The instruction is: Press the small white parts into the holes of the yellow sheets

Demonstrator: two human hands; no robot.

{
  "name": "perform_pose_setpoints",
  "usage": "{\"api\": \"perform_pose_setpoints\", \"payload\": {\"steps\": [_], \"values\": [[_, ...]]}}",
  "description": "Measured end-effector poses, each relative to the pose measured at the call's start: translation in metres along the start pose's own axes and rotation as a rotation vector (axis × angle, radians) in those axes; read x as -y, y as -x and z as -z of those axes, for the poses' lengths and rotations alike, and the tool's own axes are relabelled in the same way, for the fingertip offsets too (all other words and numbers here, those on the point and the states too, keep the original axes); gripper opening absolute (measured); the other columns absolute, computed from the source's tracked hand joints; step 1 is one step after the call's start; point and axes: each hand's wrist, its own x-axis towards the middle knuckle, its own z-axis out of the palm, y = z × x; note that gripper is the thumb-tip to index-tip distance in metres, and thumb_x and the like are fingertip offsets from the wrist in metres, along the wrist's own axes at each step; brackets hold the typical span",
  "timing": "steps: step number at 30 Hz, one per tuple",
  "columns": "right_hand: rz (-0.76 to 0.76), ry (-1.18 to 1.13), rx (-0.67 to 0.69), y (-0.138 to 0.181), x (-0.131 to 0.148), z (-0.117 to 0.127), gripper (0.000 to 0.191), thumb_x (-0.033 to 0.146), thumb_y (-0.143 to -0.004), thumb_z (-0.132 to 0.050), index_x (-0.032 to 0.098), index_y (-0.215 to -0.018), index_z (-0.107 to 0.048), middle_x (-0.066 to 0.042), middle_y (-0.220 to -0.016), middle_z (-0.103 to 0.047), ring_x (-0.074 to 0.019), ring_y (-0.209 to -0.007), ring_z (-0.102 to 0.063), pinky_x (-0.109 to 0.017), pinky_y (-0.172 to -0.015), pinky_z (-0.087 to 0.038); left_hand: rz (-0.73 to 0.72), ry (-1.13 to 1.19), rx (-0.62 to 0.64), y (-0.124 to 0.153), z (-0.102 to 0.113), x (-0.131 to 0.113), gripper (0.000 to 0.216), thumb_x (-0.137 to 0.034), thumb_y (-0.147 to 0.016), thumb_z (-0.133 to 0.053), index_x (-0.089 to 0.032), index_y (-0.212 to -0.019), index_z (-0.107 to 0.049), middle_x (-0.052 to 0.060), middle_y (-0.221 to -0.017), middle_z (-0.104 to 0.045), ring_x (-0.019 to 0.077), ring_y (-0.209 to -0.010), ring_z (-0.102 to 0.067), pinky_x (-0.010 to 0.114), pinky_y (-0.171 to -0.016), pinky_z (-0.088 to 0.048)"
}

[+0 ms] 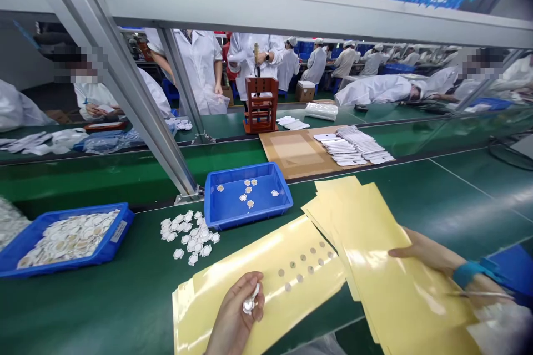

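My left hand (235, 315) is curled shut on a small stack of white flower-shaped discs (250, 302), held above a yellow backing sheet (266, 283) that carries several small round stickers (306, 269). My right hand (428, 253) lies on a second pile of yellow sheets (375, 249) at the right, fingers extended and pressed on the top sheet; a blue wristband (466, 273) is on that wrist. Loose white discs (189, 236) lie on the green table just left of the sheets.
A small blue tray (216, 213) with a few discs stands behind the sheets. A larger blue tray (112, 244), full of discs, sits at the left. A grey frame post (137, 105) slants across. Behind are a cardboard sheet (291, 152), white labels (353, 147), an orange press (261, 104) and workers in white coats.
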Motion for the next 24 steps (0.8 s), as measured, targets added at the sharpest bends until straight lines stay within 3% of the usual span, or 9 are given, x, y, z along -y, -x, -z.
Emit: {"api": "perform_pose_setpoints", "payload": {"steps": [2,4,6,9,12,17,20,22,24], "values": [[0.006,-0.081,-0.003,0.011,0.008,0.011,0.062,0.045,-0.064,-0.067,0.026,-0.121,-0.048,-0.01,-0.11,-0.067,-0.0367,-0.097,-0.064,-0.051,-0.084,-0.055,0.0,0.008,0.009,0.0,0.0,0.0,0.021,-0.022,-0.07,-0.073,-0.014,-0.088,-0.068,0.005,-0.076,-0.062,0.0109,-0.063,-0.06,0.018,-0.054,-0.051],[0.019,-0.144,-0.107,0.012,0.014,0.023,0.06,0.046,-0.065,-0.068,0.026,-0.119,-0.052,-0.012,-0.111,-0.066,-0.038,-0.097,-0.064,-0.05,-0.082,-0.056,-0.002,0.014,0.009,0.0,0.0,0.0,0.023,-0.024,-0.068,-0.074,-0.014,-0.087,-0.068,0.005,-0.076,-0.062,0.0114,-0.064,-0.06,0.019,-0.055,-0.051],[0.069,-0.226,-0.176,0.001,0.022,0.029,0.056,0.042,-0.065,-0.069,0.026,-0.117,-0.055,-0.014,-0.115,-0.064,-0.0377,-0.098,-0.063,-0.046,-0.08,-0.057,-0.003,0.015,0.008,0.0,-0.001,0.0,0.025,-0.025,-0.067,-0.075,-0.014,-0.087,-0.068,0.005,-0.076,-0.062,0.012,-0.064,-0.06,0.019,-0.055,-0.051],[0.182,-0.272,-0.15,-0.033,0.037,0.025,0.056,0.039,-0.068,-0.069,0.023,-0.119,-0.055,-0.015,-0.12,-0.061,-0.035,-0.101,-0.063,-0.041,-0.082,-0.056,-0.006,0.003,0.011,0.0,-0.001,0.0,0.026,-0.025,-0.066,-0.076,-0.013,-0.088,-0.068,0.005,-0.076,-0.062,0.0114,-0.063,-0.059,0.019,-0.055,-0.05],[0.175,-0.097,-0.092,-0.077,0.051,0.015,0.057,0.041,-0.069,-0.066,0.018,-0.119,-0.054,-0.014,-0.117,-0.063,-0.0321,-0.097,-0.065,-0.042,-0.08,-0.056,-0.017,0.0,0.01,0.0,-0.001,0.0,0.023,-0.023,-0.068,-0.074,-0.013,-0.087,-0.068,0.004,-0.076,-0.061,0.0101,-0.062,-0.058,0.018,-0.055,-0.05],[0.143,0.185,-0.061,-0.129,0.059,0.02,0.059,0.035,-0.056,-0.077,0.013,-0.107,-0.058,-0.015,-0.107,-0.067,-0.0305,-0.093,-0.065,-0.04,-0.077,-0.055,-0.033,0.006,0.016,0.001,-0.003,-0.001,0.017,-0.021,-0.07,-0.072,-0.014,-0.086,-0.068,0.004,-0.076,-0.062,0.0096,-0.061,-0.059,0.018,-0.056,-0.051],[0.105,0.452,-0.186,-0.137,0.055,0.028,0.082,0.037,-0.049,-0.08,0.009,-0.12,-0.048,-0.02,-0.112,-0.062,-0.0329,-0.099,-0.062,-0.042,-0.08,-0.053,-0.041,-0.012,0.006,0.001,-0.002,-0.006,0.015,-0.018,-0.071,-0.07,-0.012,-0.085,-0.069,0.004,-0.072,-0.061,0.0073,-0.058,-0.057,0.015,-0.055,-0.05],[0.075,0.665,-0.371,-0.13,0.055,0.026,0.101,0.042,-0.045,-0.081,0.006,-0.129,-0.039,-0.024,-0.119,-0.056,-0.0397,-0.108,-0.054,-0.05,-0.084,-0.049,-0.062,-0.005,-0.022,0.003,0.0,-0.011,0.014,-0.014,-0.071,-0.07,-0.011,-0.085,-0.069,0.004,-0.071,-0.06,0.0066,-0.059,-0.056,0.014,-0.054,-0.049],[0.143,0.847,-0.613,-0.11,0.059,0.011,0.104,0.051,-0.049,-0.079,0.006,-0.133,-0.036,-0.027,-0.126,-0.048,-0.0467,-0.116,-0.044,-0.058,-0.088,-0.043,-0.093,0.002,-0.051,0.005,0.001,-0.015,0.016,-0.013,-0.071,-0.069,-0.01,-0.087,-0.069,0.004,-0.073,-0.061,0.0071,-0.061,-0.057,0.015,-0.056,-0.05]]}}
